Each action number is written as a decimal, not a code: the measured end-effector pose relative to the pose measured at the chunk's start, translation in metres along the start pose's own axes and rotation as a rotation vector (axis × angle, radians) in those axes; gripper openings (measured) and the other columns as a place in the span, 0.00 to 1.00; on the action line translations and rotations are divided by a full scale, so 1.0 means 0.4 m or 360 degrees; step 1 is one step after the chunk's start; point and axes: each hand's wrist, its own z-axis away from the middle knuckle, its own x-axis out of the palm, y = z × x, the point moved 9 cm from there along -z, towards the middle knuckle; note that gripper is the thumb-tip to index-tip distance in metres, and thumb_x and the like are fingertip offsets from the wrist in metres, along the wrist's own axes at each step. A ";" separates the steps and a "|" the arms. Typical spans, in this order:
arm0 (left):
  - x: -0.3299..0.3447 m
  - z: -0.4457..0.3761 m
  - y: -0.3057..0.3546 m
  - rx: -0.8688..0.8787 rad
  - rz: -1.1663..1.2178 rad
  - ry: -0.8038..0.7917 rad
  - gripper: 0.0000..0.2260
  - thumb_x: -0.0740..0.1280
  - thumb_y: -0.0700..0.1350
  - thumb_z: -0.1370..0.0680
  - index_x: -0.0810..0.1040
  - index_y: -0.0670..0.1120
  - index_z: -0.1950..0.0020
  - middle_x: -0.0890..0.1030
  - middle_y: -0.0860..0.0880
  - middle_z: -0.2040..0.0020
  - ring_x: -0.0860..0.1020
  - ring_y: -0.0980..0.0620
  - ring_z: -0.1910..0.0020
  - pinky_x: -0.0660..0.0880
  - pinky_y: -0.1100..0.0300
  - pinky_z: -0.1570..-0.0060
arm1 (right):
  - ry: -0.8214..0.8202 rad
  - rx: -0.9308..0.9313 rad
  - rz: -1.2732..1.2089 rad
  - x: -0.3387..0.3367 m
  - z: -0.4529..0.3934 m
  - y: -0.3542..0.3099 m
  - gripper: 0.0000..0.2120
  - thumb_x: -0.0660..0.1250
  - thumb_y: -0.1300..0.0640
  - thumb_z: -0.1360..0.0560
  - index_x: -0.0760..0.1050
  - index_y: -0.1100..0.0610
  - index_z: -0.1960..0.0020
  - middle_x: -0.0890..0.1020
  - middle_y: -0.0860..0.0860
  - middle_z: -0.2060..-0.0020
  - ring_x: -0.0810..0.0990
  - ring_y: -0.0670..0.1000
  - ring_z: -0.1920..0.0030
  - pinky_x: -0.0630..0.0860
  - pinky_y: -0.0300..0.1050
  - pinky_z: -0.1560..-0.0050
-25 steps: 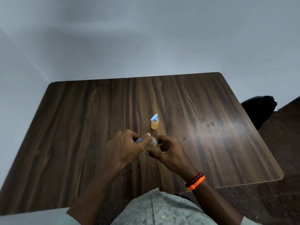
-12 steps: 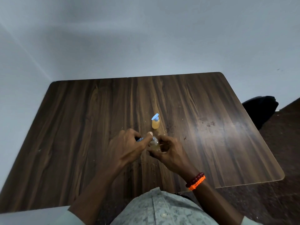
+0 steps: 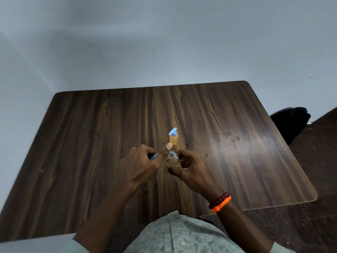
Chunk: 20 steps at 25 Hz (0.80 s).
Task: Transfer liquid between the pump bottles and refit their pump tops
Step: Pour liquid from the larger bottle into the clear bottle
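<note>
A small pump bottle (image 3: 173, 138) of orange liquid stands upright on the wooden table (image 3: 91, 143), its blue pump top fitted. Just in front of it my right hand (image 3: 189, 168) curls round a second small clear bottle (image 3: 172, 158) that holds a little pale liquid. My left hand (image 3: 139, 164) grips a blue pump top (image 3: 153, 156) at that bottle's neck, thumb raised beside it. Most of this pump top is hidden by my fingers.
The table's far edge meets a pale wall, and its right and near edges drop off to a dark floor. A black object (image 3: 290, 121) sits on the floor past the right edge. Dried stains (image 3: 233, 137) mark the tabletop right of the bottles.
Both hands stay on the clear bottle and its pump top. My left thumb has lifted a little higher beside the neck. The orange bottle has not moved.
</note>
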 end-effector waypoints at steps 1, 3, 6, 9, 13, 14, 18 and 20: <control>0.000 0.001 0.001 0.0007 0.0004 0.0010 0.41 0.49 0.82 0.29 0.85 0.50 0.63 0.82 0.50 0.71 0.78 0.55 0.73 0.71 0.59 0.68 | 0.0009 -0.0008 0.0012 -0.005 0.000 -0.003 0.15 0.77 0.47 0.26 0.81 0.52 0.43 0.85 0.46 0.49 0.84 0.45 0.50 0.85 0.50 0.52; -0.007 0.003 0.012 0.0038 -0.0070 0.0057 0.39 0.50 0.79 0.28 0.84 0.49 0.67 0.80 0.50 0.73 0.77 0.54 0.75 0.70 0.59 0.70 | 0.0011 -0.0028 0.0034 -0.005 0.002 -0.005 0.14 0.77 0.49 0.26 0.82 0.53 0.44 0.85 0.46 0.50 0.83 0.45 0.50 0.84 0.47 0.51; -0.005 0.001 0.019 0.0042 -0.0116 0.0047 0.37 0.50 0.77 0.28 0.84 0.49 0.66 0.79 0.51 0.73 0.76 0.54 0.74 0.70 0.57 0.71 | -0.0013 -0.0042 0.0068 0.005 0.008 -0.008 0.13 0.76 0.49 0.25 0.82 0.54 0.44 0.85 0.46 0.50 0.83 0.44 0.51 0.83 0.44 0.51; 0.009 -0.003 -0.001 -0.0004 -0.0016 -0.0033 0.44 0.46 0.83 0.30 0.86 0.50 0.60 0.83 0.50 0.69 0.80 0.52 0.70 0.77 0.54 0.66 | 0.0000 -0.0024 0.0044 -0.002 0.001 -0.008 0.14 0.76 0.48 0.25 0.82 0.53 0.44 0.85 0.46 0.50 0.83 0.44 0.51 0.84 0.48 0.51; 0.000 0.004 0.013 0.0028 -0.0069 0.0028 0.39 0.50 0.81 0.30 0.83 0.49 0.66 0.78 0.51 0.73 0.74 0.56 0.75 0.70 0.60 0.70 | 0.0000 -0.0034 0.0072 -0.005 0.001 -0.011 0.13 0.76 0.48 0.26 0.81 0.53 0.46 0.85 0.46 0.52 0.83 0.45 0.52 0.83 0.47 0.52; -0.003 0.006 0.020 0.0038 -0.0099 0.0041 0.37 0.51 0.79 0.30 0.84 0.49 0.65 0.78 0.51 0.74 0.74 0.56 0.75 0.67 0.61 0.71 | -0.0008 -0.0039 0.0082 0.000 0.004 -0.010 0.13 0.76 0.48 0.25 0.82 0.53 0.45 0.85 0.46 0.52 0.83 0.45 0.51 0.83 0.47 0.51; 0.004 0.004 0.020 0.0049 -0.0029 -0.0018 0.42 0.48 0.82 0.30 0.86 0.49 0.62 0.82 0.49 0.70 0.79 0.53 0.71 0.73 0.58 0.69 | -0.0010 -0.0034 0.0059 0.000 0.005 -0.012 0.14 0.76 0.48 0.25 0.82 0.52 0.43 0.85 0.45 0.50 0.83 0.45 0.50 0.84 0.48 0.52; 0.002 0.003 0.014 0.0054 0.0029 -0.0005 0.45 0.46 0.84 0.30 0.86 0.48 0.62 0.84 0.47 0.69 0.81 0.49 0.70 0.75 0.55 0.67 | 0.0010 -0.0035 0.0073 -0.011 0.000 -0.013 0.14 0.76 0.47 0.25 0.82 0.52 0.44 0.85 0.45 0.50 0.83 0.44 0.50 0.84 0.49 0.52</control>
